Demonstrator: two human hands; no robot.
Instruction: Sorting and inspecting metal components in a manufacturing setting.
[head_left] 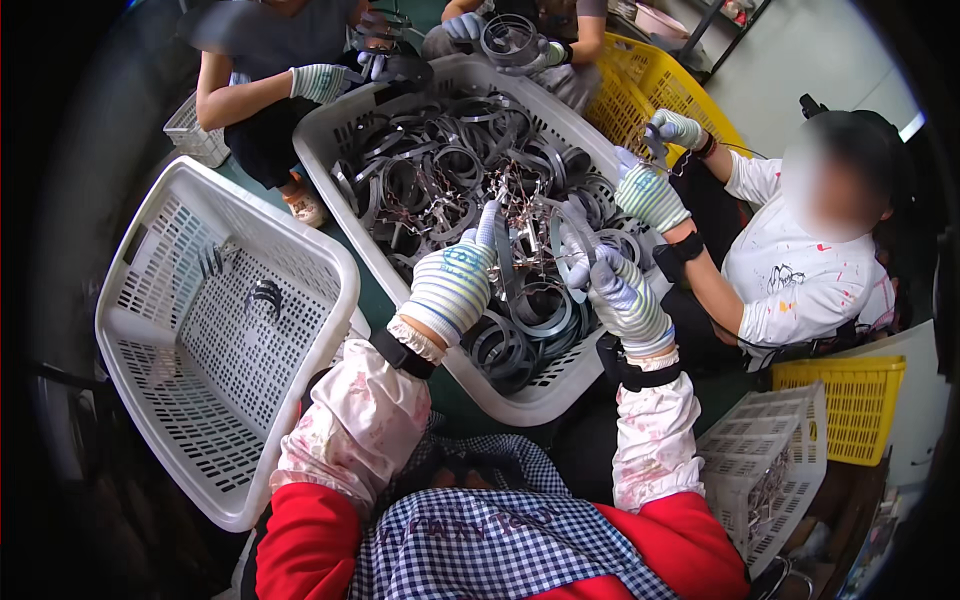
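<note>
My left hand [452,283], in a striped white glove, is closed on a grey curved band [504,262] above the near part of a big white crate [323,165]. To its right my right hand [628,300], gloved the same way, pinches another grey band [577,232]. Thin wires and small metal bits show between the two hands, but how they join the bands is too small to tell. Under both hands the crate is heaped with grey rings [460,165], some with copper-coloured wires [520,185] and shiny metal ends among them.
At left stands a white perforated basket [345,270] with a few dark curved pieces [264,298]. Co-workers handle rings across the crate and at its right, where a gloved hand [650,197] is close to mine. Yellow crates [840,372] and a white basket [812,425] stand at right.
</note>
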